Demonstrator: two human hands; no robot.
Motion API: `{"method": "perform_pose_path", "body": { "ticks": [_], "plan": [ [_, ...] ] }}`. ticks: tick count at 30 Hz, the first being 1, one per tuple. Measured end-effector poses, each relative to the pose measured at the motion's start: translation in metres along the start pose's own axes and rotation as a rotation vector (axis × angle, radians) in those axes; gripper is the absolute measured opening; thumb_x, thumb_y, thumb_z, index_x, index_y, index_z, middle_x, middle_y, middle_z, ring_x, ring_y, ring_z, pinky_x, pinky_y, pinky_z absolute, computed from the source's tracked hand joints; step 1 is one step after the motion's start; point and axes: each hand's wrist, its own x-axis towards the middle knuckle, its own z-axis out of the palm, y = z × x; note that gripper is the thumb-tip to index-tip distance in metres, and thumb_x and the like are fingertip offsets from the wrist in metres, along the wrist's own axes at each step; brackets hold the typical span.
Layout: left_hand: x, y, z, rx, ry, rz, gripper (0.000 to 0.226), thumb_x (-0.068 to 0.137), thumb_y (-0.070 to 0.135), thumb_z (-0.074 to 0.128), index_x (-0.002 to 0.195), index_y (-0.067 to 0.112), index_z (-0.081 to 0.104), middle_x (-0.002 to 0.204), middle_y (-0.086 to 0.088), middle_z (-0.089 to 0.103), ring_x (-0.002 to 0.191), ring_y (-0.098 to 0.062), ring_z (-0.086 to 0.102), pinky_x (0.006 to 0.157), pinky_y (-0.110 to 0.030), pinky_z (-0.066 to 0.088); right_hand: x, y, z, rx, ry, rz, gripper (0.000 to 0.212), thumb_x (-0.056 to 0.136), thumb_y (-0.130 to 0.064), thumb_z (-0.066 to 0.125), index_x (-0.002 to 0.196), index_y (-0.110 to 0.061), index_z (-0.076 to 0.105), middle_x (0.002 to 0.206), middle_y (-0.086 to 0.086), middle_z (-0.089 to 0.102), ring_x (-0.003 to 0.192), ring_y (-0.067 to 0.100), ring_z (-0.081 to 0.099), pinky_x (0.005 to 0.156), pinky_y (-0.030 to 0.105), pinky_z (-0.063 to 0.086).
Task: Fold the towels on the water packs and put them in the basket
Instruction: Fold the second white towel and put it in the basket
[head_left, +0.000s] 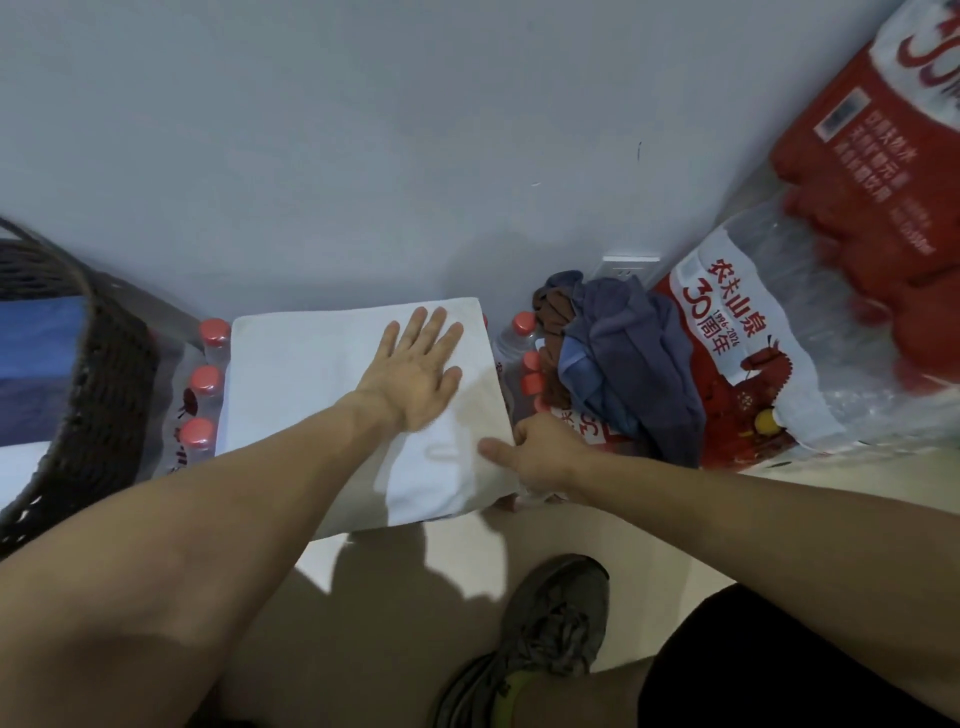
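A white towel (311, 384) lies spread flat over a pack of red-capped water bottles (200, 400) against the wall. My left hand (415, 369) presses flat on the towel's right half, fingers straight. My right hand (540, 452) pinches the towel's near right edge, thumb on top and fingers curled under it. A heap of blue, grey-purple and brown towels (623, 358) sits on the bottles to the right. The dark woven basket (104, 395) stands at the left, with blue and white cloth inside.
Stacked water packs in red-and-white wrap (769, 364) lean at the right, another (883, 171) above them. A pale wall (415, 156) is right behind. My shoe (545, 639) and knee are on the light floor below the towel.
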Motion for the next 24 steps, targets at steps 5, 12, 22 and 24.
{"method": "perform_pose_path", "body": {
  "ticks": [5, 12, 22, 24],
  "plan": [
    [-0.061, -0.001, -0.031, -0.229, 0.316, -0.022, 0.047, 0.091, 0.025, 0.046, 0.133, 0.004, 0.051, 0.138, -0.016, 0.049, 0.133, -0.034, 0.04, 0.111, -0.043, 0.029, 0.0, 0.001, 0.0, -0.007, -0.071, -0.005, 0.034, 0.092, -0.048, 0.061, 0.074, -0.02, 0.052, 0.073, -0.003, 0.055, 0.068, 0.016, 0.056, 0.057, 0.027, 0.044],
    [-0.183, -0.019, -0.006, -0.546, 0.545, -0.645, 0.011, 0.087, 0.015, 0.06, 0.096, 0.009, 0.06, 0.091, -0.007, 0.062, 0.087, -0.028, 0.058, 0.081, -0.043, 0.049, -0.01, 0.0, 0.002, -0.036, -0.125, 0.026, 0.02, 0.085, -0.022, 0.072, 0.096, -0.007, 0.066, 0.088, 0.009, 0.069, 0.078, 0.023, 0.067, 0.071, 0.034, 0.06],
    [-0.21, -0.039, 0.031, -1.007, 0.382, -0.95, 0.048, 0.078, 0.03, 0.081, 0.104, -0.003, 0.058, 0.094, -0.015, 0.069, 0.087, -0.03, 0.067, 0.085, -0.045, 0.054, -0.018, 0.001, 0.053, 0.388, 0.32, 0.13, 0.049, 0.093, -0.037, 0.063, 0.115, 0.006, 0.063, 0.122, 0.02, 0.063, 0.115, 0.035, 0.059, 0.101, 0.04, 0.046],
    [-0.211, -0.042, 0.033, -0.985, 0.339, -1.016, 0.041, 0.078, 0.03, 0.08, 0.096, -0.003, 0.064, 0.089, -0.017, 0.07, 0.085, -0.034, 0.067, 0.082, -0.044, 0.053, -0.025, 0.004, 0.065, 0.507, 0.397, 0.099, 0.038, 0.093, -0.03, 0.065, 0.106, 0.005, 0.065, 0.106, 0.019, 0.067, 0.102, 0.031, 0.062, 0.089, 0.034, 0.045]
  ]
}}
